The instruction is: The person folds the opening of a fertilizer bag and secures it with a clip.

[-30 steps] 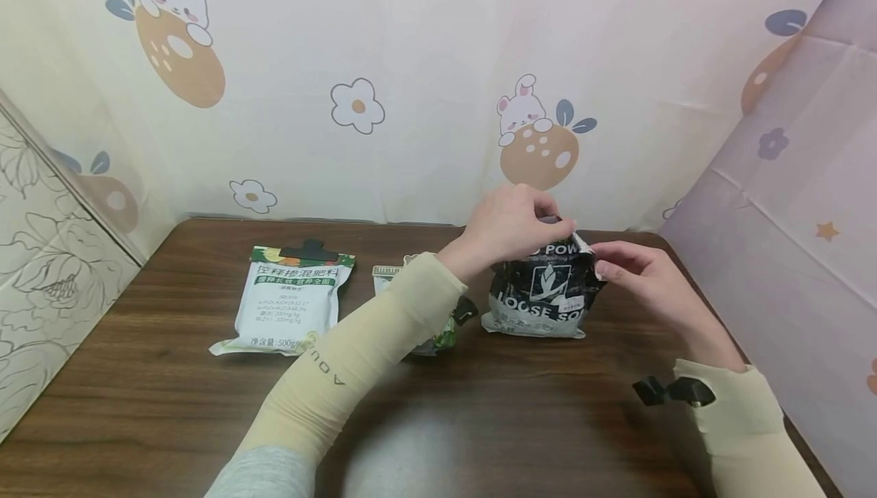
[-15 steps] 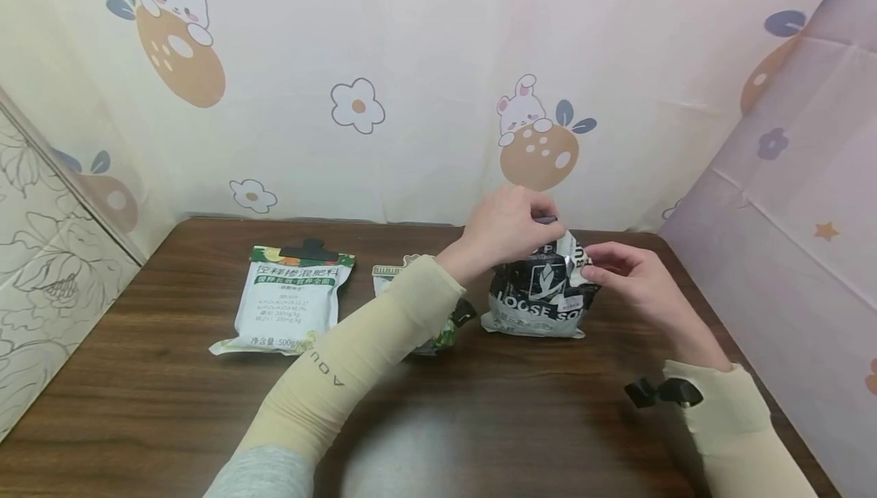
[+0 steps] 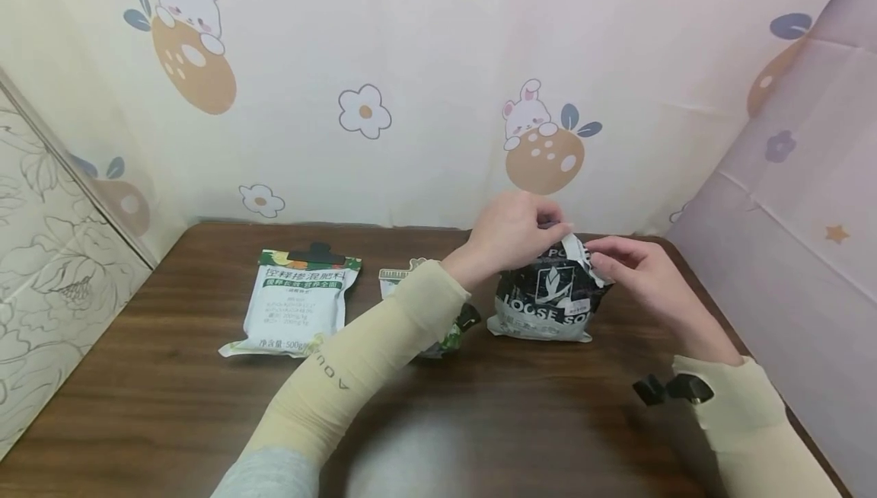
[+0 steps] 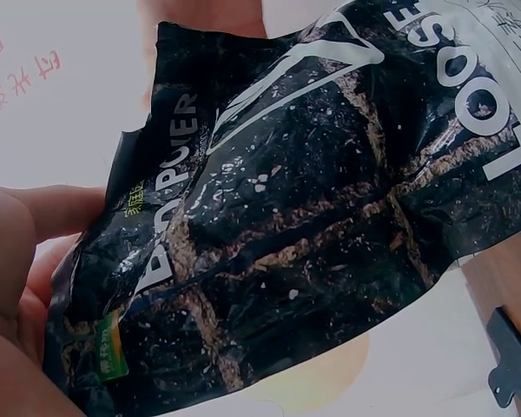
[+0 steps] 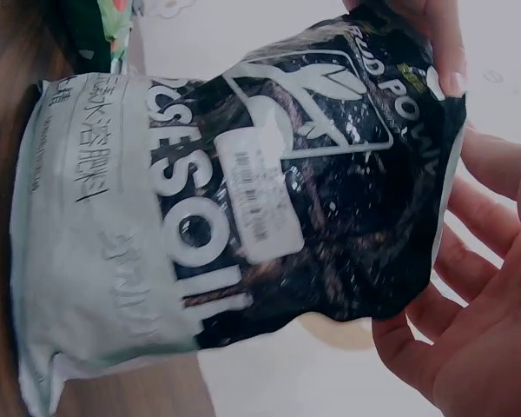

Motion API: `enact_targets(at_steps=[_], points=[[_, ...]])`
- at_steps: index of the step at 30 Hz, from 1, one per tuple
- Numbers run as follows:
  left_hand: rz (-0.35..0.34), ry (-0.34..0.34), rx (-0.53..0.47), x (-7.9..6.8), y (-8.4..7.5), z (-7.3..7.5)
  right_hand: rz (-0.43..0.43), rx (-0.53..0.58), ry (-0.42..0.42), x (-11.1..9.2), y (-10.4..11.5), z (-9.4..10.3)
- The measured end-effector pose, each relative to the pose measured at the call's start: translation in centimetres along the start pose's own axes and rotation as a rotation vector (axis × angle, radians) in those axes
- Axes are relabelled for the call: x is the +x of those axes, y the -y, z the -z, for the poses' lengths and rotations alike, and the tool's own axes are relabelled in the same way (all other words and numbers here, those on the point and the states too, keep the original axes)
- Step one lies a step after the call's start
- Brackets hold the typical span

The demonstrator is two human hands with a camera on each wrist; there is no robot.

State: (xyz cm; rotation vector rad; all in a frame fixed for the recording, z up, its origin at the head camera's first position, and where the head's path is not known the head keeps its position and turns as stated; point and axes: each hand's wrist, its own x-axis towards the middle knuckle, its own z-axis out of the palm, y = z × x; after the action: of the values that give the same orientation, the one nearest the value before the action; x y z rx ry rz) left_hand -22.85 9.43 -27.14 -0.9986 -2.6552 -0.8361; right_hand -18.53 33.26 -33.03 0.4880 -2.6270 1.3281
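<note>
A black and white plastic bag [image 3: 548, 308] printed "LOOSE SOIL" stands upright on the table at right of centre. My left hand [image 3: 514, 231] pinches its top edge with thumb and fingers. At the bag's upper right edge my right hand [image 3: 644, 277] grips the plastic between thumb and fingers. A narrow white strip of the bag shows along the top between both hands. In the right wrist view a white barcode label [image 5: 259, 195] is on the bag's front, and the fingers of my right hand [image 5: 495, 347] reach behind the edge. The bag's contents are hidden.
To the left a white bag [image 3: 294, 308] with green print and Chinese text lies on the brown wooden table [image 3: 171, 407], a black clip [image 3: 318, 254] on its top. Between the bags, a smaller green and white packet [image 3: 448, 339] is partly hidden by my left forearm. A patterned curtain [image 3: 438, 41] hangs behind.
The bag's upper right flap was folded forward over the front half a second ago and is now mostly turned back. My right hand moved slightly right with it. The head view shifted a little.
</note>
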Motion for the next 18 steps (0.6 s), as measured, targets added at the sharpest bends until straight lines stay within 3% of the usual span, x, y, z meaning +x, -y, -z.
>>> enact_targets(at_steps=[4,9,18], points=[[-0.016,-0.020,0.005,-0.1,-0.1,0.0,-0.001,-0.058,-0.005,0.8,1.1,-0.1],[-0.010,-0.018,-0.010,-0.2,0.0,0.0,0.008,-0.052,0.005,1.9,2.5,-0.5],[-0.006,0.005,0.031,-0.1,0.0,-0.1,0.107,-0.025,-0.071,2.5,2.4,-1.1]])
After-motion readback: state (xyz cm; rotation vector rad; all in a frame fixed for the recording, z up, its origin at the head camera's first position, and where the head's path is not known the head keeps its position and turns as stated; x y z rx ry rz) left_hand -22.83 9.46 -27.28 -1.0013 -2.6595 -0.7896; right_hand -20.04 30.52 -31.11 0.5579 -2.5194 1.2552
